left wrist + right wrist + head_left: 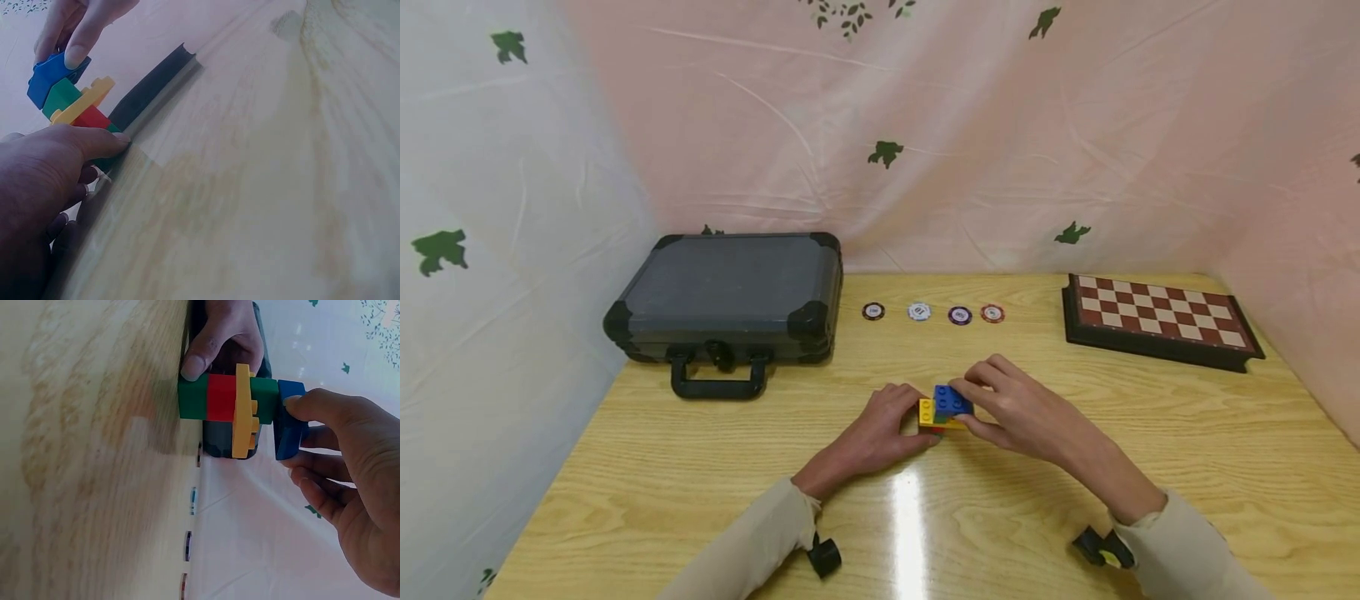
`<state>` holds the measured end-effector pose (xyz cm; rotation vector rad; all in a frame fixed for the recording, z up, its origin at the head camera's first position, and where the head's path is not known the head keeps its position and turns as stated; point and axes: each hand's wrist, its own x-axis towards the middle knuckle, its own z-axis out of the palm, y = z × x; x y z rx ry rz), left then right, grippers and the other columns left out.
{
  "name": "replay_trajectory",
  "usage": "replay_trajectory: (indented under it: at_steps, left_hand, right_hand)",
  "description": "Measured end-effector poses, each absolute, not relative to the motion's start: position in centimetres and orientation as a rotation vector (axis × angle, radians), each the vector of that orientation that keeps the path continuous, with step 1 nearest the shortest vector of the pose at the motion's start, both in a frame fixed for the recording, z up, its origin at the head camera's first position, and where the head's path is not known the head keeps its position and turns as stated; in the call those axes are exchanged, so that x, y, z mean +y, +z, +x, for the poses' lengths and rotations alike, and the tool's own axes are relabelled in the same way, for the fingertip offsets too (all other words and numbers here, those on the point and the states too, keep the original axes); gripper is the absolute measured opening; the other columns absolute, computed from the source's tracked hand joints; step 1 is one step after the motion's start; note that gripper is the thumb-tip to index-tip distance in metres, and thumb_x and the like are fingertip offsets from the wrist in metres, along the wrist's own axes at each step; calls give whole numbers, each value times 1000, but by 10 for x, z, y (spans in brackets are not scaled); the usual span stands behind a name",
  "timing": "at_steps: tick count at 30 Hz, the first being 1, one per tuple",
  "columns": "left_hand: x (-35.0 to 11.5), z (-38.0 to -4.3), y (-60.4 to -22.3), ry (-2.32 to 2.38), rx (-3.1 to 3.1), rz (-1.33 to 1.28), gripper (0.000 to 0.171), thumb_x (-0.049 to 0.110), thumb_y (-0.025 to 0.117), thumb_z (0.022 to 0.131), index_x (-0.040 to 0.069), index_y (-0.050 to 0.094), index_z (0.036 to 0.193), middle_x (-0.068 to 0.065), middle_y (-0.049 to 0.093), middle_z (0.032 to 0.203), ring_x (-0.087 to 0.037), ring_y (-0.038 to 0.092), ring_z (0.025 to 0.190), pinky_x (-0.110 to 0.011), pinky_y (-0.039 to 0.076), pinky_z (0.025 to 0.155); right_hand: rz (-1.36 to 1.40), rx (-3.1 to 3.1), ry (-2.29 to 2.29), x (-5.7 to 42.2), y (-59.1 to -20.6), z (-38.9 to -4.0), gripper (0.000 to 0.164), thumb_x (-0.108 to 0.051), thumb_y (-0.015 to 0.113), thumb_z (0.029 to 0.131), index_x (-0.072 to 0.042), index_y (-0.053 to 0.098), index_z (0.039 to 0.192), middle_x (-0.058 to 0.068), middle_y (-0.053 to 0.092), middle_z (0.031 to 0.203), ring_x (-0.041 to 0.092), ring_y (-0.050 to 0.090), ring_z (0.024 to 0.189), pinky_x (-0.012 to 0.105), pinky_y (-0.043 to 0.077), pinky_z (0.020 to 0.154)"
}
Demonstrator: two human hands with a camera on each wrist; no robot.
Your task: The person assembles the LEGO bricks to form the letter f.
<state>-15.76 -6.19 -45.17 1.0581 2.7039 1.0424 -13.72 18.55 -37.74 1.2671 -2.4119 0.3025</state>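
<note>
A small tower of toy building bricks stands on the table between the two hands. From the bottom it has a green brick [192, 403], a red brick [221, 399], a thin yellow brick [241, 425] jutting out to one side, and another green brick [265, 403]. At the top is a blue brick [951, 398], pinched between the thumb and fingers of my right hand [1030, 410]. It sits slightly tilted against the upper green brick; whether its studs are locked cannot be seen. My left hand [876, 431] grips the tower low down, thumb against the bottom bricks.
A dark grey hard case [730, 283] lies at the back left, handle forward. Several poker chips, among them a white chip [919, 311] and a red chip [992, 313], lie in a row near the back. A folded chessboard box [1161, 317] lies at the back right.
</note>
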Motion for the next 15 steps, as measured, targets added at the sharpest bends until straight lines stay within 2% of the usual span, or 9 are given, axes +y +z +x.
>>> replay_trajectory:
  at_steps: [4, 6, 9, 11, 13, 15]
  left_hand:
    - [-62, -158, -452, 1040, 2706, 1059, 35, 30, 79, 93, 13, 66, 120, 1, 65, 113, -18, 55, 107, -43, 41, 96]
    - [-62, -158, -451, 1037, 2708, 1057, 35, 30, 79, 93, 13, 66, 120, 2, 65, 113, -18, 55, 107, -43, 41, 96]
    - [-61, -157, -451, 1035, 2707, 1059, 35, 30, 79, 93, 13, 66, 121, 1, 65, 113, -18, 55, 107, -43, 41, 96]
    - [-61, -157, -451, 1038, 2705, 1057, 35, 30, 79, 93, 13, 66, 121, 1, 65, 114, -18, 55, 108, -43, 41, 96]
    - [-61, -157, -452, 1042, 2702, 1056, 36, 29, 79, 93, 12, 66, 122, 1, 65, 114, -19, 55, 108, -43, 41, 97]
    - [-61, -157, -452, 1046, 2701, 1053, 36, 29, 79, 93, 12, 66, 122, 1, 65, 114, -18, 55, 109, -43, 41, 97]
  right_hand:
    - [1259, -2408, 318, 187, -380, -137, 48, -22, 88, 82, 3, 72, 120, 10, 66, 106, 23, 58, 96, 35, 54, 76]
    - [1251, -2413, 346, 188, -382, -137, 46, -25, 85, 86, 2, 72, 121, 9, 66, 107, 23, 58, 97, 36, 54, 77]
    - [1236, -2406, 421, 190, -385, -138, 44, -36, 72, 98, 0, 71, 123, 9, 66, 109, 23, 58, 98, 38, 54, 79]
    - [1225, -2398, 467, 191, -387, -137, 49, -44, 60, 105, -1, 71, 124, 8, 67, 110, 22, 57, 99, 38, 53, 79]
    - [1213, -2395, 508, 193, -390, -138, 55, -50, 51, 107, -1, 70, 124, 7, 67, 111, 22, 57, 99, 40, 53, 79]
    - [1196, -2411, 536, 194, -393, -137, 57, -52, 49, 107, -2, 69, 126, 6, 66, 113, 21, 57, 101, 41, 53, 81]
